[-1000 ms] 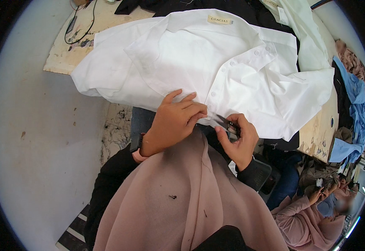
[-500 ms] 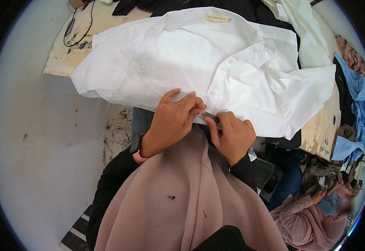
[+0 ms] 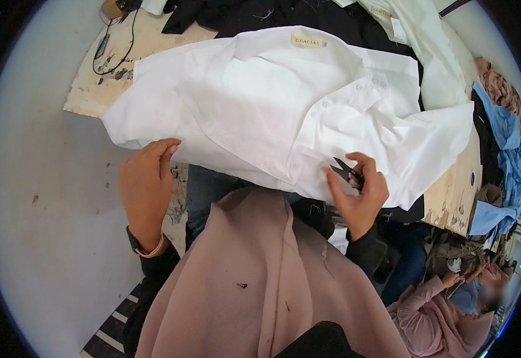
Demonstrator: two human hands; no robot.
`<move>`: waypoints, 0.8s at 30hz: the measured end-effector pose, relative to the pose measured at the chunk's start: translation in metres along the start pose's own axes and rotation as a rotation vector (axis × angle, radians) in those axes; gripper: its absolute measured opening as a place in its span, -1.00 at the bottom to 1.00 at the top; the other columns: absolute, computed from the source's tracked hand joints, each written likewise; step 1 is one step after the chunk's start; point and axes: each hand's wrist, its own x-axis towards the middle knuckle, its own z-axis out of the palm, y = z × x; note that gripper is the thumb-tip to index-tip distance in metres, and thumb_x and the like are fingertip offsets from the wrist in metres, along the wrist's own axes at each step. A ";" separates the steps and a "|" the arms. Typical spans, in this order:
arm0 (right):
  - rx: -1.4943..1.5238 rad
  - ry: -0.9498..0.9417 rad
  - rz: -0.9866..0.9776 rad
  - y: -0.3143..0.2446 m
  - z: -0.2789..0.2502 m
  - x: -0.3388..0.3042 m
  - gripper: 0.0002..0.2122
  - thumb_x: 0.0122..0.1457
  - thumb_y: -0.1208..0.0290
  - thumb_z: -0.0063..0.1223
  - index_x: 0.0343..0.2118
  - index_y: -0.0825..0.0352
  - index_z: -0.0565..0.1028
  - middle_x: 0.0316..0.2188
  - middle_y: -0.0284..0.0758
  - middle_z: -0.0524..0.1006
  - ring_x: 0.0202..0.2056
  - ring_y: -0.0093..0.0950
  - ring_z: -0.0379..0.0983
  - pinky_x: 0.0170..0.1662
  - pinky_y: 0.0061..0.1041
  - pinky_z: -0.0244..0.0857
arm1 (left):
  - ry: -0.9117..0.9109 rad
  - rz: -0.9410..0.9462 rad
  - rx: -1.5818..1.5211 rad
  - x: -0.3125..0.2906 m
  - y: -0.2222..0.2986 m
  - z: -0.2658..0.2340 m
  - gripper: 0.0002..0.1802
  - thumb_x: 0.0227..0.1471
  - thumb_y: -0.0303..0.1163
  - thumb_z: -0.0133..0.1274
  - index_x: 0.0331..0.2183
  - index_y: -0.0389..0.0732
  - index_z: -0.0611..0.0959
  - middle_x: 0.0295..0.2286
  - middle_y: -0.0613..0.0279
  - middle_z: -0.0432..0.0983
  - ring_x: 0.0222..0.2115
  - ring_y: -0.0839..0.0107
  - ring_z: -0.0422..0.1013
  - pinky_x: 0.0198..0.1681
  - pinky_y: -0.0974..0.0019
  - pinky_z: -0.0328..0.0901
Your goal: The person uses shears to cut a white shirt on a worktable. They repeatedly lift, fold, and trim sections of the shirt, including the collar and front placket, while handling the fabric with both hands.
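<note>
A white button-up shirt [image 3: 242,107] lies spread over the table, collar at the far side and button placket running down right of its middle. My left hand [image 3: 148,182] is at the shirt's near left edge, its thumb and fingers closed on the fabric there. Over the lower right part of the shirt, my right hand [image 3: 360,200] grips small black thread snips [image 3: 347,170]. Their blades point up and to the left, slightly apart. No fabric shows between the blades.
Black cloth [image 3: 248,18] lies beneath and beyond the shirt. A pale garment [image 3: 424,56] is at the far right, with blue clothes [image 3: 508,128] past it. A dark cable [image 3: 130,51] loops on the wooden tabletop [image 3: 84,89]. Another person [image 3: 433,316] sits at lower right.
My hands have moved apart from near the placket: the left to the shirt's left edge, the right rightward with the snips. The shirt's front edge now shows uncovered.
</note>
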 end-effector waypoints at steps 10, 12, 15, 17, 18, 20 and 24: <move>0.233 -0.108 -0.178 0.009 0.018 0.101 -0.77 0.03 0.52 0.16 -0.20 0.21 0.58 -0.54 -0.26 0.55 -0.54 -0.26 0.50 -0.42 -0.43 0.32 | 0.151 0.548 -0.598 0.085 0.073 0.052 -0.85 0.05 -0.45 0.19 -0.28 -0.22 0.63 -0.33 0.16 0.55 -0.28 0.17 0.48 -0.22 0.20 0.35; 0.287 -0.140 -0.078 0.014 0.035 0.129 -0.80 0.07 0.46 0.19 -0.21 0.24 0.57 -0.57 -0.28 0.53 -0.57 -0.33 0.47 -0.43 -0.44 0.30 | 0.291 0.730 -0.566 0.133 0.085 0.074 -0.79 0.05 -0.40 0.22 -0.24 -0.23 0.65 -0.31 0.11 0.54 -0.24 0.14 0.48 -0.16 0.20 0.36; 0.467 -0.140 -0.019 0.030 0.068 0.172 -0.82 0.14 0.40 0.21 -0.23 0.32 0.56 -0.59 -0.34 0.50 -0.57 -0.49 0.42 -0.44 -0.50 0.28 | 0.234 0.753 -0.489 0.178 0.097 0.099 -0.69 -0.02 -0.29 0.29 -0.22 -0.19 0.64 -0.32 0.14 0.52 -0.20 0.17 0.46 -0.13 0.18 0.36; 0.632 -0.165 0.042 0.044 0.084 0.186 -0.82 0.19 0.37 0.20 -0.26 0.38 0.55 -0.58 -0.39 0.48 -0.56 -0.59 0.39 -0.44 -0.55 0.26 | 0.183 0.711 -0.423 0.196 0.102 0.110 -0.65 -0.08 -0.23 0.33 -0.25 -0.18 0.65 -0.34 0.18 0.51 -0.19 0.18 0.46 -0.12 0.18 0.36; 0.727 -0.196 0.089 0.050 0.090 0.190 -0.82 0.21 0.37 0.19 -0.27 0.40 0.55 -0.57 -0.41 0.48 -0.54 -0.64 0.37 -0.44 -0.58 0.25 | 0.153 0.687 -0.384 0.203 0.103 0.114 -0.63 -0.11 -0.20 0.35 -0.26 -0.17 0.66 -0.35 0.20 0.50 -0.18 0.19 0.46 -0.11 0.19 0.36; 0.863 -0.246 0.169 0.061 0.097 0.192 -0.82 0.25 0.40 0.15 -0.33 0.45 0.55 -0.53 -0.46 0.49 -0.51 -0.71 0.35 -0.45 -0.65 0.21 | 0.051 0.641 -0.374 0.213 0.104 0.122 -0.65 -0.16 -0.17 0.37 -0.33 -0.17 0.69 -0.36 0.22 0.51 -0.22 0.18 0.47 -0.13 0.18 0.38; 0.863 -0.268 0.203 0.069 0.101 0.186 -0.85 0.24 0.42 0.15 -0.34 0.42 0.56 -0.53 -0.48 0.48 -0.51 -0.72 0.34 -0.43 -0.68 0.21 | -0.202 0.371 -0.686 0.237 0.095 0.136 -0.80 -0.01 -0.27 0.29 -0.42 -0.21 0.74 -0.38 0.22 0.63 -0.36 0.42 0.53 -0.28 0.35 0.40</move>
